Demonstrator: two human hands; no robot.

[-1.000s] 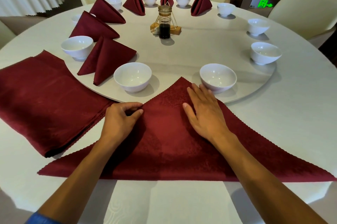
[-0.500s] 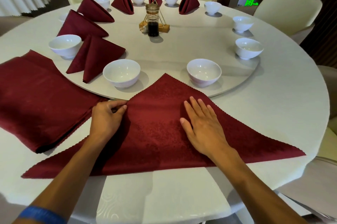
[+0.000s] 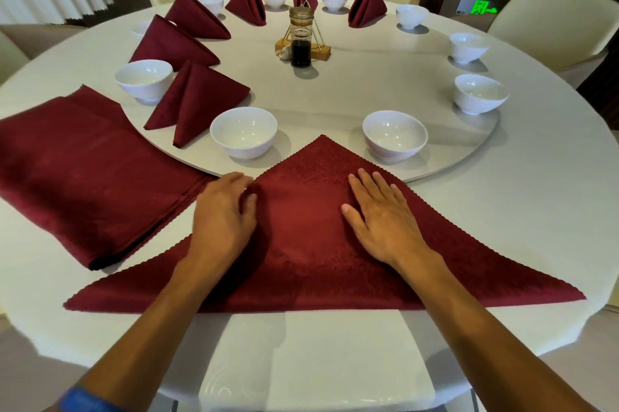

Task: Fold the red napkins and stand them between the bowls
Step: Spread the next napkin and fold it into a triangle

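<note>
A red napkin (image 3: 301, 254), folded into a wide triangle, lies flat at the table's near edge with its tip between two white bowls (image 3: 244, 133) (image 3: 395, 135). My right hand (image 3: 382, 220) rests flat on its right half, fingers straight. My left hand (image 3: 224, 214) sits on the slanted left edge with fingers curled round the fabric. Several folded napkins (image 3: 197, 100) stand between bowls along the left and far side of the turntable (image 3: 469, 157).
A stack of flat red napkins (image 3: 83, 170) lies to the left, close to my left hand. A sauce bottle on a wooden stand (image 3: 301, 39) is at the table's centre. More white bowls (image 3: 480, 93) line the right side. Cream chairs (image 3: 552, 19) ring the table.
My left hand has slid outward to the napkin's left edge. My right hand has drawn back a little from the tip and stays flat. The head view swung right and back.
</note>
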